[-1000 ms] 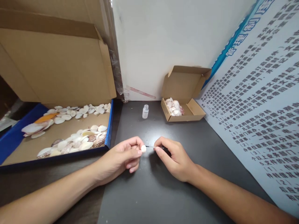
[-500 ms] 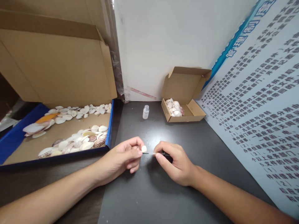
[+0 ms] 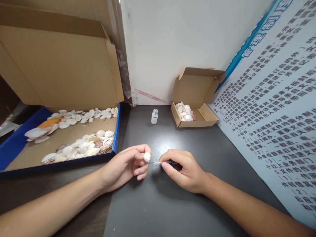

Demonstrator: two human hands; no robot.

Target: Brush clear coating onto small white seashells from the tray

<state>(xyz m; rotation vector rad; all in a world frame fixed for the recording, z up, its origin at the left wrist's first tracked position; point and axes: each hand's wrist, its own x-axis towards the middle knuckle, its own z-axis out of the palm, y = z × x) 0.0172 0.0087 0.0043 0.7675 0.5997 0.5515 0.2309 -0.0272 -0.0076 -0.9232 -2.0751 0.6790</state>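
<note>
A small white ribbed seashell (image 3: 147, 157) is pinched between the fingertips of my left hand (image 3: 132, 162), its ridged face turned toward me. My right hand (image 3: 184, 169) grips a thin brush (image 3: 156, 162) with a pale stem and a dark, narrow tip. That tip points left and meets the lower edge of the shell, though whether it touches is hard to make out. The brush's dark handle end is mostly covered by my right fingers. Beyond both hands stands a small clear bottle (image 3: 154, 117) with a white label, upright and uncapped.
On the left lies a blue-edged cardboard box (image 3: 103, 126), lid raised, with two groups of shells (image 3: 81, 148). A smaller cardboard box (image 3: 197, 124) at the back right holds white shells (image 3: 185, 112). A white panel (image 3: 172, 49) rises behind; a printed board (image 3: 271, 108) leans on the right.
My left fingers have turned the shell, so its ribbed face now shows more fully. Both hands have shifted slightly left, the brush staying close to the shell.
</note>
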